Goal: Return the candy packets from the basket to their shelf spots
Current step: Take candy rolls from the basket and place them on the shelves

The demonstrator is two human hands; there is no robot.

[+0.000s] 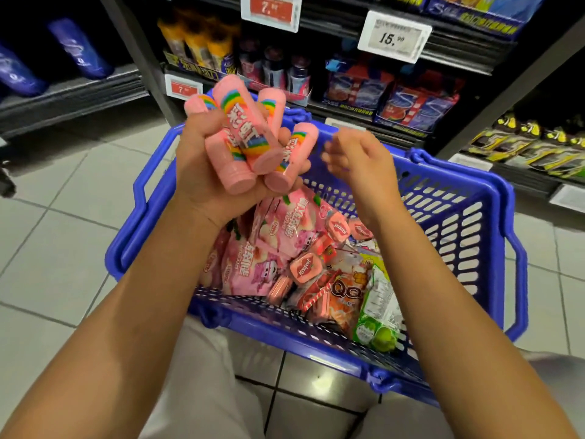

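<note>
My left hand (202,166) grips a bunch of several pink candy tubes (250,134) with rainbow bands, held above the far left of the blue basket (468,236). My right hand (357,163) hovers beside the tubes over the basket, blurred, fingers loosely curled and holding nothing. Inside the basket lie pink candy bags (269,248), small pink tins (305,267), an orange and red packet (345,296) and a green packet (376,318).
Dark shelves stand behind the basket with price tags (394,36). They hold orange bottles (199,42), blue and red gum packs (411,103) and yellow packs (531,144) at right. Blue bags (79,49) lie on the left shelf. Light tiled floor (63,232) surrounds the basket.
</note>
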